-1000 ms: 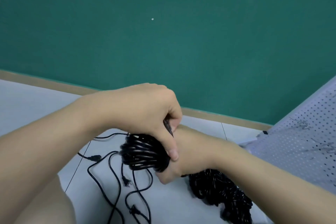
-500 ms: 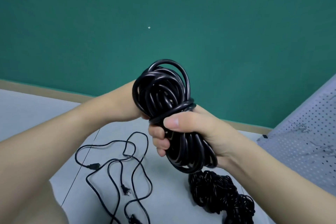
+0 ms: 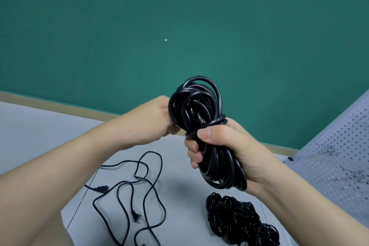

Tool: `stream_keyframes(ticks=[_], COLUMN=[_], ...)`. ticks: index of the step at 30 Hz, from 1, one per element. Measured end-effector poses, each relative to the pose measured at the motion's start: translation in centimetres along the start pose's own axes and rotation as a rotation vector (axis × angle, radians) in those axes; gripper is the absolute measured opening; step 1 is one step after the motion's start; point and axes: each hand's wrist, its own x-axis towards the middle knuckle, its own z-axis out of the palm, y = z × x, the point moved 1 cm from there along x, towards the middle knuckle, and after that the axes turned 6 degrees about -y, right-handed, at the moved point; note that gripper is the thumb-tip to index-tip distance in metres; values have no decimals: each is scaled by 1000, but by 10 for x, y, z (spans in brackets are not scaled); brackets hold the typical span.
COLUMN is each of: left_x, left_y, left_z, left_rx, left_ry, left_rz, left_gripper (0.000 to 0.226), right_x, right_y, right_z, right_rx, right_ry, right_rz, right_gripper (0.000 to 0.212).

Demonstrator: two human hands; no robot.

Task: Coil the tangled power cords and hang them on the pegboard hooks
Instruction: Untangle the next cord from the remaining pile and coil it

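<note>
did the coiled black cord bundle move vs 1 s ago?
Yes. The coiled black cord bundle rose from the grey floor up against the green wall.

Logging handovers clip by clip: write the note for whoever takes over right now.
Right hand grips the coiled cord round its wrapped middle, held up off the floor. Left hand sits behind the coil's upper loops; grip hidden. Loose cord lies uncoiled on the floor; a dark cord pile lies beside it. Pegboard at right. Done: one coil wound. Left: hang it, coil the rest.

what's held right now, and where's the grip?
The coiled cord is in the right hand, grip around its wrapped middle. The left hand sits behind the upper loops; whether it grips them cannot be told.
</note>
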Motion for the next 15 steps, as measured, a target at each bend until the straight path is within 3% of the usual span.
stream_keyframes(ticks=[4, 7, 11, 15], left_x=[-9, -7, -5, -8], left_y=[14, 18, 18, 23], left_z=[9, 23, 26, 18], left_rx=[-136, -303, -389, -454], left_ry=[-20, -23, 34, 27], left_rz=[74, 63, 77, 140], left_gripper=[28, 36, 22, 37], right_x=[2, 3, 6, 5], right_y=[0, -2, 3, 1], right_z=[-4, -9, -9, -12], right_rx=[86, 192, 245, 291], right_ry=[5, -2, -45, -148], right_rz=[-21, -20, -10, -26], right_gripper=[50, 59, 50, 57])
